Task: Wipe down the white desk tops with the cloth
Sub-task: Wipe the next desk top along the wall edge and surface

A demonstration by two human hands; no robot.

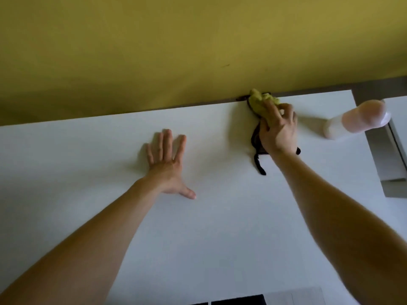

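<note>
A white desk top (99,172) fills the lower view and meets a yellow-green wall at its far edge. My right hand (278,130) grips a bunched yellow-green cloth (258,101) and holds it against the desk's back edge by the wall. A black strap-like item (258,164) lies under and just behind that hand. My left hand (168,164) rests flat on the desk with fingers spread, well left of the cloth.
A pale plastic bottle (356,121) stands on the desk right of my right hand, close to the desk's right edge. Beyond that edge is a grey gap and another white unit (394,119). A dark object (237,301) shows at the bottom edge.
</note>
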